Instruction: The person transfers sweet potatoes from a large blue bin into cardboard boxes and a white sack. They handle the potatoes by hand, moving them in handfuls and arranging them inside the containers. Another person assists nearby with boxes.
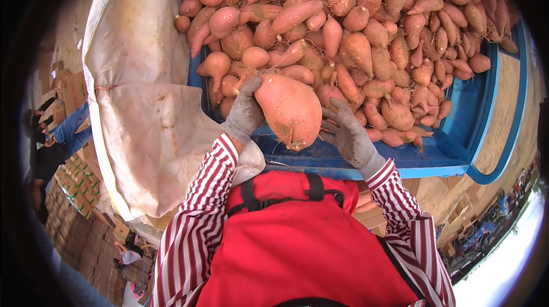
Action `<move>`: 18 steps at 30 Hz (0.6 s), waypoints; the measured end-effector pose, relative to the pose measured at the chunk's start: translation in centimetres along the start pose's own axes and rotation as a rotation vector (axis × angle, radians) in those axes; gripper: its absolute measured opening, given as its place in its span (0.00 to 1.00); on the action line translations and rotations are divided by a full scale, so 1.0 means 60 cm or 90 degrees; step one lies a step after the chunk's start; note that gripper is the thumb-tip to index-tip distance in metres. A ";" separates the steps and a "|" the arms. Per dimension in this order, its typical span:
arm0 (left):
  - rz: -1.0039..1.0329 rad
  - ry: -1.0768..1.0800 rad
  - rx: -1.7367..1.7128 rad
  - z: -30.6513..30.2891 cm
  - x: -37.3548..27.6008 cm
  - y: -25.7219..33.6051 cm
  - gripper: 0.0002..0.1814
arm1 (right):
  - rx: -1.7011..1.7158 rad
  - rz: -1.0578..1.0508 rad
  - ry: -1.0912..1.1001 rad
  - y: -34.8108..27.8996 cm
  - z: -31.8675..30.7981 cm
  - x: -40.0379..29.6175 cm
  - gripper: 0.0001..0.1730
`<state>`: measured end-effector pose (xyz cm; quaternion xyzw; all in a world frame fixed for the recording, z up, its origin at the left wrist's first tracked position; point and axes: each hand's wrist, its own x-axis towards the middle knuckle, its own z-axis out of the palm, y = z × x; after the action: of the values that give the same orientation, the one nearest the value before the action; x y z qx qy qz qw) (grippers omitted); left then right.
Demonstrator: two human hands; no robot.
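Note:
A very large sweet potato (290, 107) is held up over the near edge of a blue metal cart bed (386, 167). My left hand (245, 111), in a grey glove, grips its left side, with the thumb near its top. On its right side, my gloved right hand (349, 133) has its fingers spread at the surface; whether they press on it is hard to tell. Beyond both hands lies a big heap of sweet potatoes (358, 54) with thin roots and soil on them.
A whitish woven sheet (146, 135) drapes over the bed's left side. A blue tubular rail (510, 148) curves round the right corner. Stacked cartons (77, 184) and a person in jeans (64, 135) are at the far left. Another person (128, 255) is lower left.

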<state>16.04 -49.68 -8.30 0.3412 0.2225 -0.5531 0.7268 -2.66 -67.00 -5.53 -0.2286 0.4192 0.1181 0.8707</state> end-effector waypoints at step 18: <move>0.139 -0.087 -0.124 0.042 -0.201 -0.047 0.38 | -0.284 -0.429 -0.158 -0.012 0.131 -0.057 0.47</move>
<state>9.73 -44.10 1.14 0.2529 0.1864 -0.4684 0.8258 0.82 -63.74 1.65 -0.5196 0.1770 -0.0586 0.8338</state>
